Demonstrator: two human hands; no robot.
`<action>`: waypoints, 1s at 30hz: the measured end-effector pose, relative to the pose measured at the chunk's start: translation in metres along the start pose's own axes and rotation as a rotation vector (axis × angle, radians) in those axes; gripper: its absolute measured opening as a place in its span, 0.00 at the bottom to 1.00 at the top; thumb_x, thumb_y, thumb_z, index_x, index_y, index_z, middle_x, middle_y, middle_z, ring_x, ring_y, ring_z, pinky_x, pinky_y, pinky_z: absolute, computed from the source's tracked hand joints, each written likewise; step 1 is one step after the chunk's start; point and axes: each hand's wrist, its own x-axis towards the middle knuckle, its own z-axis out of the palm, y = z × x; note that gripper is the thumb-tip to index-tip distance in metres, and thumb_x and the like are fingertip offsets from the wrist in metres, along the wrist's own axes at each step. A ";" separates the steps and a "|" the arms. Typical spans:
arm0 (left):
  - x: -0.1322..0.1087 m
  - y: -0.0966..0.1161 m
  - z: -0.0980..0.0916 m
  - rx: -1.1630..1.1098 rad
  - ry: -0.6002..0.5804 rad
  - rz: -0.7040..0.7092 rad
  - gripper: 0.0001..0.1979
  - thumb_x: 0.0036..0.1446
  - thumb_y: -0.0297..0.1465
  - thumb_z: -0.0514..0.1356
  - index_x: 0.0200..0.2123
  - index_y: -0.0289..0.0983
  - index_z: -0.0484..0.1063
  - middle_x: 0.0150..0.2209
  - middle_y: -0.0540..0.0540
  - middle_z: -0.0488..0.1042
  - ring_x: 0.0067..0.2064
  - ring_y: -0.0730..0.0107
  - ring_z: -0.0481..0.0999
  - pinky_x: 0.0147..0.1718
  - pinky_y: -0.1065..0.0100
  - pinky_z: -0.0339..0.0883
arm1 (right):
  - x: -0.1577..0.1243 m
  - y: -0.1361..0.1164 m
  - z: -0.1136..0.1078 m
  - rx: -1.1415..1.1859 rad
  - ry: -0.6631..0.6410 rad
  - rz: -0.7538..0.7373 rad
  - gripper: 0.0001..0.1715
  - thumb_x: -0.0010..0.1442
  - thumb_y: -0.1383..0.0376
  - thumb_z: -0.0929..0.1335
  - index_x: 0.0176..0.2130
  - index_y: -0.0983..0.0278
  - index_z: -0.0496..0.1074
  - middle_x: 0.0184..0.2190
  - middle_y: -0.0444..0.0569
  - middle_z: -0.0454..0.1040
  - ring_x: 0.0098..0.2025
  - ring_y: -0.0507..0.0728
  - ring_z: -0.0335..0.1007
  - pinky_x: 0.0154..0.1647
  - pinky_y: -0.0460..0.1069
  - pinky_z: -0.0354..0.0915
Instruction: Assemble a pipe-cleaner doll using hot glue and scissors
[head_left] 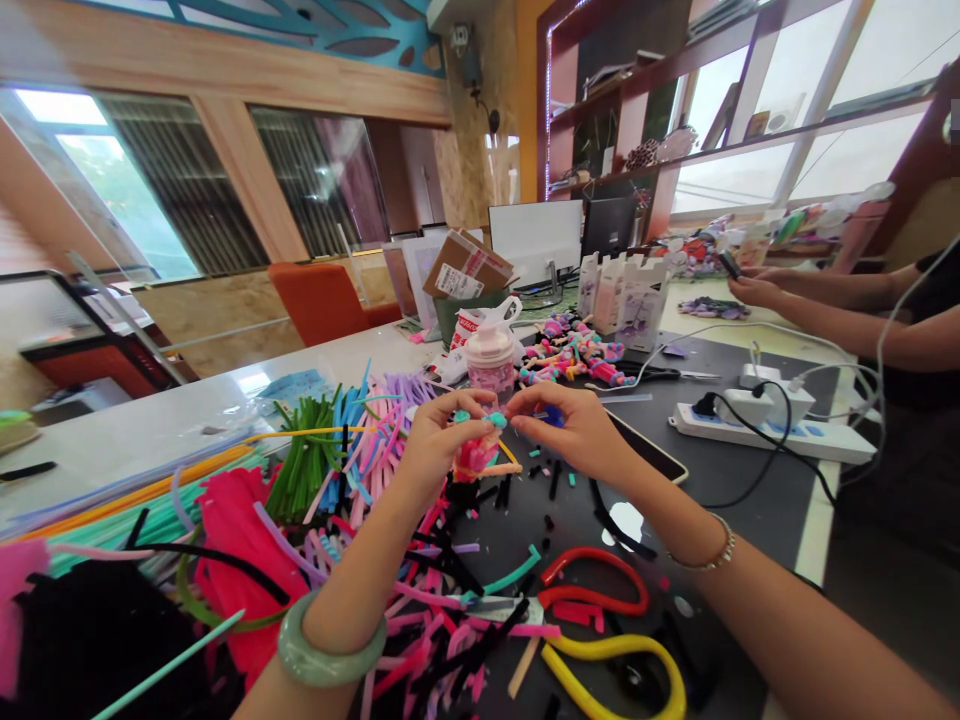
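Left hand (431,435): thumb and fingers are closed in a pinch on the turquoise upper part of a small fuzzy-stem figure (474,455). Right hand (574,430): thumb and forefinger are drawn nearly together at the right edge of the turquoise part; whether they grip it or only touch it cannot be told.

Governing relation: the figure lies between the two sets of fingertips, nearer the left hand. Its pink body sits below the left fingertips and to the lower left of the right fingertips. The long axis appears to run roughly upright, turquoise end uppermost, though fingers partly cover it. A thin tan stem projects from the body toward the right.

Surroundings: a lidded pink jar (491,365) stands just beyond the hands, with a pile of colourful figures (574,352) to its right. Green stems (304,455) lie left of the left hand. Scissors (600,645) with red and yellow handles rest on the near side. A phone (649,447) lies beyond the right forearm.
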 end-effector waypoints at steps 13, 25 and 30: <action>0.000 0.002 -0.015 -0.199 -0.169 -0.075 0.07 0.35 0.25 0.68 0.19 0.37 0.73 0.39 0.46 0.77 0.43 0.64 0.73 0.38 0.68 0.67 | -0.003 -0.002 0.011 0.525 -0.108 0.159 0.10 0.49 0.60 0.74 0.31 0.63 0.76 0.28 0.44 0.75 0.30 0.51 0.70 0.34 0.47 0.67; -0.002 -0.005 -0.013 -0.301 -0.332 -0.116 0.09 0.38 0.27 0.71 0.21 0.35 0.72 0.40 0.45 0.77 0.41 0.64 0.76 0.35 0.69 0.70 | -0.006 -0.009 0.018 0.684 -0.145 0.162 0.12 0.47 0.60 0.75 0.29 0.64 0.74 0.26 0.44 0.76 0.30 0.51 0.72 0.36 0.48 0.69; -0.003 -0.002 -0.012 -0.272 -0.313 -0.118 0.09 0.37 0.27 0.71 0.21 0.35 0.73 0.39 0.45 0.76 0.38 0.65 0.77 0.33 0.70 0.71 | -0.005 -0.009 0.019 0.705 -0.158 0.158 0.11 0.48 0.60 0.75 0.29 0.64 0.73 0.25 0.43 0.76 0.28 0.51 0.73 0.33 0.48 0.70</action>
